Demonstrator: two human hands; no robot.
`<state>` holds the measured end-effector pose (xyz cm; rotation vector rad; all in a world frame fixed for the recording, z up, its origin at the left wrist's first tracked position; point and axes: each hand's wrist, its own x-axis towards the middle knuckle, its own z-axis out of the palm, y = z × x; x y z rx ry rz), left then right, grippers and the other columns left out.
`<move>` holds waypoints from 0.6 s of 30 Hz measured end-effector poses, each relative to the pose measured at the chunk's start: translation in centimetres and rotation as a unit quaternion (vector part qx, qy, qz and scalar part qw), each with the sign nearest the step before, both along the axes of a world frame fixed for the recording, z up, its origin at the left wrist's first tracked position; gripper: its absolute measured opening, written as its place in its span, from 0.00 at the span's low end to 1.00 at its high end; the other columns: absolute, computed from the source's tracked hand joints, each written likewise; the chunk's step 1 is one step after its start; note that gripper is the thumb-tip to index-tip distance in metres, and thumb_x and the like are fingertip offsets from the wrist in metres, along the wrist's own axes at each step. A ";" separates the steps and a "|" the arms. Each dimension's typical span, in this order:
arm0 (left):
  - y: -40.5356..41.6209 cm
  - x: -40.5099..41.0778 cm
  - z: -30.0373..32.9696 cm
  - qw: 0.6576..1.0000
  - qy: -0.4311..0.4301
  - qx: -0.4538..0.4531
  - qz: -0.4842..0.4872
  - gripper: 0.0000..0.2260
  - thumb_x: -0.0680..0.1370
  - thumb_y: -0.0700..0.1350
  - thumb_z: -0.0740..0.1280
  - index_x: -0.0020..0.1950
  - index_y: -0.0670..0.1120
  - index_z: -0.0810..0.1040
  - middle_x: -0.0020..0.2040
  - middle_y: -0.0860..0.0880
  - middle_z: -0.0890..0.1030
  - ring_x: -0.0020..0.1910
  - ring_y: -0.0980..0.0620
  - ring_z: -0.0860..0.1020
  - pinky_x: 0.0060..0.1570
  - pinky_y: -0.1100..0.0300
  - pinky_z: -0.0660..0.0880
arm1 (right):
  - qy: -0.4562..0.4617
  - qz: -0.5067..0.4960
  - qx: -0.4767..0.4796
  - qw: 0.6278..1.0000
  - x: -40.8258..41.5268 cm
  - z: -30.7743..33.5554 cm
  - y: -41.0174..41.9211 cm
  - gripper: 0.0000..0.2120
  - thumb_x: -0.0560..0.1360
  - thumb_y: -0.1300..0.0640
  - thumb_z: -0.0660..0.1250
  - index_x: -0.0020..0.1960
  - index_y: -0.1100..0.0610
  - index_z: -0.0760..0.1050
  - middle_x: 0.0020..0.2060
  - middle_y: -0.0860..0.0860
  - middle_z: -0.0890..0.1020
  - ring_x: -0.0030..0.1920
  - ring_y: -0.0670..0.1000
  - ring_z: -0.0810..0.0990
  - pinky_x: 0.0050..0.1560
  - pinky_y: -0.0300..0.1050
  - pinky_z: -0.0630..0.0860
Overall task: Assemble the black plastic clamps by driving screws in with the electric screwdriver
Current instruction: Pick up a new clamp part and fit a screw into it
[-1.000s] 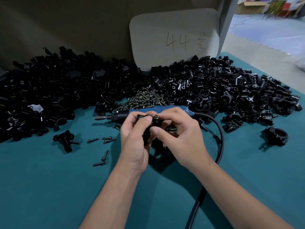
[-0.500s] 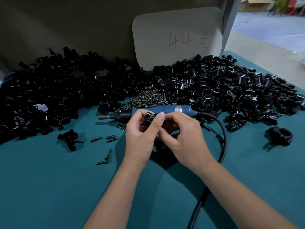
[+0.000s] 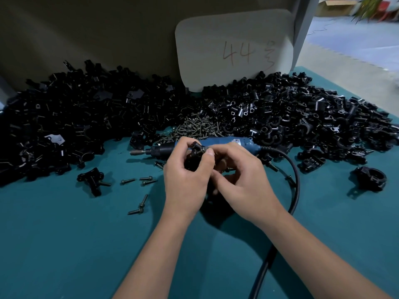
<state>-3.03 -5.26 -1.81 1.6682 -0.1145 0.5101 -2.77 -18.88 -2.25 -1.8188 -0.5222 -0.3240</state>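
Note:
My left hand [image 3: 185, 180] and my right hand [image 3: 241, 180] meet over the middle of the teal table [image 3: 64, 244], both closed on one small black plastic clamp [image 3: 195, 154]. Most of the clamp is hidden by my fingers. The blue electric screwdriver [image 3: 224, 143] lies on the table just behind my hands, bit pointing left, with its black cable [image 3: 295, 184] curving back past my right arm. A heap of dark screws [image 3: 194, 128] sits behind the screwdriver.
Big piles of black clamp parts lie at the left [image 3: 64, 126] and right [image 3: 302, 117]. Several loose screws [image 3: 140, 206] and one clamp piece [image 3: 92, 180] lie left of my hands. An assembled clamp [image 3: 370, 178] sits far right. A card marked 44 [image 3: 235, 48] leans behind.
My hands have turned the clamp between the fingers; the screw head seen on top a second ago is now covered. The screwdriver has stayed on the table.

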 end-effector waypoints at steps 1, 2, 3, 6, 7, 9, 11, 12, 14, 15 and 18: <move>0.0 0.0 0.0 1.000 0.001 0.013 0.009 0.07 0.78 0.50 0.68 0.46 0.47 0.74 0.35 0.52 0.76 0.35 0.56 0.74 0.38 0.59 0.74 | 0.006 0.002 0.018 1.000 -0.1 0.1 0.0 0.18 0.77 0.66 0.69 0.64 0.52 0.79 0.51 0.45 0.80 0.48 0.54 0.81 0.41 0.54 0.82; 0.1 0.1 0.0 1.000 0.002 0.022 0.013 0.08 0.78 0.51 0.68 0.46 0.47 0.74 0.36 0.51 0.76 0.35 0.55 0.74 0.39 0.58 0.74 | 0.001 -0.003 0.034 0.999 -0.2 0.2 -0.1 0.20 0.77 0.66 0.67 0.66 0.52 0.78 0.53 0.46 0.80 0.49 0.54 0.81 0.40 0.52 0.82; 0.1 0.1 0.0 0.999 0.001 0.030 0.012 0.09 0.77 0.51 0.68 0.46 0.47 0.75 0.36 0.51 0.76 0.35 0.55 0.74 0.39 0.56 0.74 | -0.010 -0.010 0.045 0.999 -0.2 0.4 -0.1 0.19 0.77 0.65 0.65 0.65 0.52 0.79 0.53 0.46 0.79 0.49 0.54 0.80 0.40 0.48 0.80; 0.0 0.0 -0.1 0.997 -0.014 0.078 0.011 0.09 0.75 0.54 0.69 0.43 0.49 0.74 0.36 0.52 0.77 0.35 0.55 0.75 0.35 0.58 0.74 | -0.020 -0.022 0.068 0.997 -0.3 0.9 -0.1 0.09 0.80 0.62 0.68 0.58 0.55 0.84 0.52 0.48 0.80 0.51 0.55 0.81 0.40 0.45 0.79; -0.1 -0.1 -0.2 0.995 -0.020 0.099 0.018 0.10 0.74 0.55 0.69 0.42 0.50 0.73 0.35 0.53 0.77 0.34 0.54 0.75 0.34 0.60 0.73 | -0.011 -0.022 0.076 0.997 -0.3 1.0 -0.1 0.07 0.80 0.62 0.70 0.55 0.56 0.84 0.51 0.48 0.80 0.51 0.54 0.82 0.41 0.46 0.80; -0.1 -0.1 -0.4 0.990 -0.020 0.135 0.040 0.12 0.74 0.57 0.70 0.42 0.52 0.72 0.35 0.54 0.77 0.35 0.53 0.76 0.33 0.61 0.72 | 0.003 -0.028 0.084 0.996 -0.2 1.0 -0.3 0.04 0.79 0.63 0.72 0.50 0.56 0.85 0.48 0.50 0.82 0.50 0.54 0.82 0.43 0.49 0.81; -0.1 0.0 -0.6 0.985 -0.015 0.160 0.059 0.12 0.73 0.59 0.69 0.43 0.53 0.71 0.35 0.54 0.77 0.36 0.53 0.76 0.34 0.57 0.72 | 0.005 -0.033 0.081 0.996 0.0 1.1 -0.6 0.05 0.78 0.63 0.74 0.47 0.54 0.84 0.46 0.50 0.82 0.48 0.53 0.82 0.44 0.49 0.80; -0.1 0.1 -0.6 0.983 -0.015 0.171 0.065 0.12 0.74 0.60 0.68 0.43 0.53 0.71 0.35 0.55 0.77 0.37 0.52 0.76 0.34 0.56 0.72 | 0.005 -0.030 0.074 0.997 0.0 1.0 -0.6 0.05 0.78 0.62 0.73 0.47 0.54 0.83 0.45 0.49 0.81 0.47 0.52 0.81 0.44 0.47 0.79; -0.3 0.0 -0.7 0.979 -0.020 0.190 0.074 0.13 0.74 0.60 0.68 0.44 0.51 0.71 0.36 0.54 0.76 0.37 0.52 0.75 0.35 0.56 0.71 | 0.002 -0.022 0.041 0.999 0.1 0.9 -0.5 0.04 0.80 0.62 0.70 0.48 0.54 0.80 0.45 0.47 0.79 0.47 0.51 0.79 0.43 0.41 0.75; -0.4 0.0 -0.7 0.977 -0.023 0.198 0.076 0.14 0.75 0.59 0.69 0.44 0.51 0.71 0.36 0.54 0.75 0.37 0.52 0.74 0.35 0.56 0.70 | -0.005 -0.022 0.016 1.000 0.1 0.8 -0.3 0.05 0.81 0.61 0.69 0.48 0.54 0.79 0.45 0.46 0.77 0.47 0.51 0.78 0.45 0.40 0.74; -0.6 -0.1 -0.8 0.974 -0.028 0.213 0.067 0.15 0.78 0.58 0.69 0.44 0.50 0.69 0.36 0.54 0.74 0.36 0.51 0.72 0.35 0.56 0.67 | -0.047 -0.037 -0.052 0.997 0.4 0.6 -0.3 0.05 0.83 0.59 0.65 0.48 0.56 0.74 0.46 0.48 0.73 0.47 0.52 0.74 0.47 0.38 0.71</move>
